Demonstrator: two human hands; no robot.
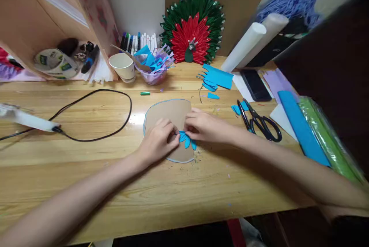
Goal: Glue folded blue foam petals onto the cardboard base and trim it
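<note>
A rounded piece of brown cardboard (pixel 165 109), edged with a blue line, lies flat on the wooden table. Small bright blue paper petals (pixel 187 141) fan out over its lower right part. From the left, my left hand (pixel 160 139) rests on the cardboard, thumb and fingers pinched at the left end of the petals. My right hand (pixel 203 126) is closed at their upper right end, its fingertips pressing on them. The exact grip under the fingertips is partly hidden. Black-handled scissors (pixel 263 126) lie to the right beside a dark pen (pixel 243 115).
A white glue gun (pixel 31 119) with a looping black cord (pixel 129 113) lies left. At the back stand a paper cup (pixel 123 69), a bowl of paper scraps (pixel 152 77) and a red-green peacock decoration (pixel 190 31). Cut blue paper (pixel 220 76) and a phone (pixel 256 85) lie back right.
</note>
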